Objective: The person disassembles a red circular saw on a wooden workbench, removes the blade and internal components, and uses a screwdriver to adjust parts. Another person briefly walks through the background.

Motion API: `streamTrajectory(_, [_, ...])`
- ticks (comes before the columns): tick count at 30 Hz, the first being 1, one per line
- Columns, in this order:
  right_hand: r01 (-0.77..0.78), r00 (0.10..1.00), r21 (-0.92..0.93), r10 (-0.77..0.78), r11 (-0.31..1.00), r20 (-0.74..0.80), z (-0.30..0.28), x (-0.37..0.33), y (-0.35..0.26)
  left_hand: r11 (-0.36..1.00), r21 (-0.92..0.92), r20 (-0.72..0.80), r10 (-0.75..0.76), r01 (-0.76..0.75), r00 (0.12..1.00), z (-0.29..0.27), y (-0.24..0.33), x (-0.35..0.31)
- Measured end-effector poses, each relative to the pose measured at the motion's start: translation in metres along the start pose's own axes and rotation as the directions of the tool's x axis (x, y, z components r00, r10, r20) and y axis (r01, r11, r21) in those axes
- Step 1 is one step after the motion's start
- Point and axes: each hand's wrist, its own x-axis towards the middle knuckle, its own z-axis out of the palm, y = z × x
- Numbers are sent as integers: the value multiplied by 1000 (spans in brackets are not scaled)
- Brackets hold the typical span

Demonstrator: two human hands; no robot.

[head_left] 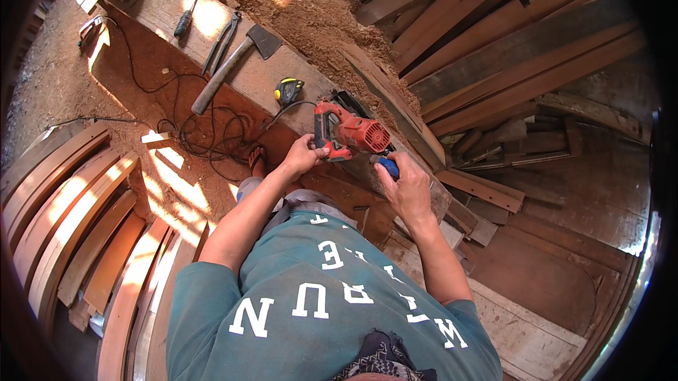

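Observation:
A red and black corded power tool [364, 132] lies on the wooden bench in front of me; its exact kind I cannot make out. My left hand [305, 156] is closed around the rear end of its handle. Closed in my right hand [411, 187] is a blue-handled hand tool [388, 167], perhaps a screwdriver, its front end against the power tool's right side. Most of that handle is hidden by my fingers. Beyond my left hand, a black and yellow tape measure [288, 91] sits on the bench.
Farther along the bench [258, 88] lie a hatchet [229, 72], pincers [222, 42] and a screwdriver [185, 22]. A black cord [205, 146] tangles over the floor. Curved boards [78, 222] stand at left; stacked planks [522, 63] and sawdust [311, 14] lie beyond the bench.

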Motion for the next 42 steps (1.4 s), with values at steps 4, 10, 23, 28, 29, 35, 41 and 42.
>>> streamTrajectory(4, [131, 991, -22, -130, 991, 42, 2, 0, 3, 1000, 14, -1, -2, 2, 1000, -1, -2, 2])
streamTrajectory(10, [317, 922, -57, -294, 947, 251, -10, 3, -15, 999, 37, 16, -18, 18, 1000, -3, -2, 3])
streamTrajectory(23, [517, 797, -147, -412, 843, 441, -11, 1, -35, 998, 48, -1, -30, 30, 1000, 0, 6, -3])
streamTrajectory(28, [525, 788, -139, -418, 840, 452, -9, 0, -40, 999, 38, -23, 3, -2, 1000, 2, 4, -1])
streamTrajectory(29, [524, 787, -139, -414, 841, 458, -9, -1, -40, 998, 61, -20, 3, -2, 1000, 1, 4, 0])
streamTrajectory(35, [452, 831, -124, -367, 883, 417, -8, -1, -37, 997, 80, -14, 3, -2, 1000, 1, 6, -2])
streamTrajectory(41, [343, 877, -77, -290, 936, 382, -16, 3, -32, 999, 37, 10, -12, 12, 1000, -1, 1, 3])
streamTrajectory(42, [334, 881, -71, -284, 940, 378, -18, 3, -33, 1000, 21, 16, -13, 13, 1000, -2, 0, 3])
